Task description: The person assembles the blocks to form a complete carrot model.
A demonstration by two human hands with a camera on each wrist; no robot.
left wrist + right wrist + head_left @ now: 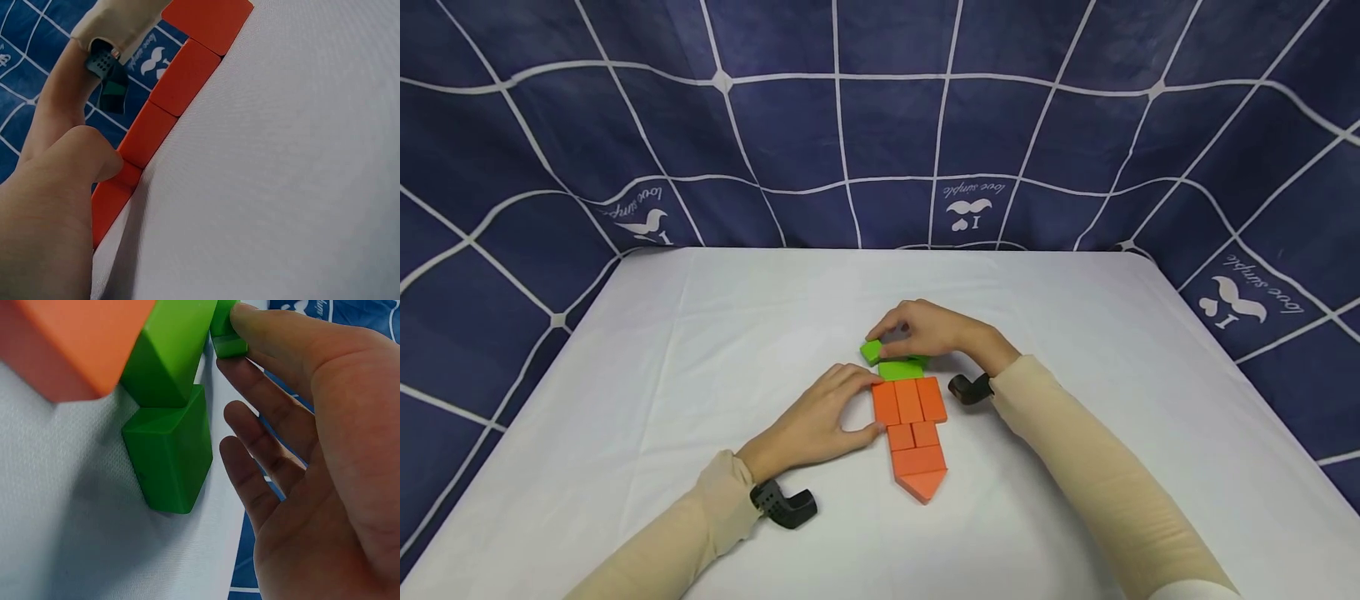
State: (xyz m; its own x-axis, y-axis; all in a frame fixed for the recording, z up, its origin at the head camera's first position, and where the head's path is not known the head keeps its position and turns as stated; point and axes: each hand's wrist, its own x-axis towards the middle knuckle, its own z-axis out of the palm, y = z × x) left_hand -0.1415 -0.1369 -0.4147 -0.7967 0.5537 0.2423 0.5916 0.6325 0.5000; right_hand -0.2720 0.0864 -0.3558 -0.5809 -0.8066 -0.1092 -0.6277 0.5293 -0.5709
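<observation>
An orange group of blocks [909, 402] lies flat on the white cloth, with a pointed orange block [922, 486] at its near end. My left hand [816, 421] touches its left side with thumb and index finger, spaced apart; in the left wrist view the thumb rests against an orange block [132, 140]. Beyond the orange row sits a green rectangular block [901, 370]. My right hand [925, 327] pinches a small green block [871, 351] between thumb and index finger, at that block's far left. Another green block [169, 453] touches the rectangular one, mostly hidden from the head view.
White cloth [760, 308] covers the table. A dark blue curtain with white grid lines [887, 125] hangs behind the far edge and along both sides. Each wrist carries a black camera, one by the left sleeve [700, 508], one by the right sleeve [1075, 450].
</observation>
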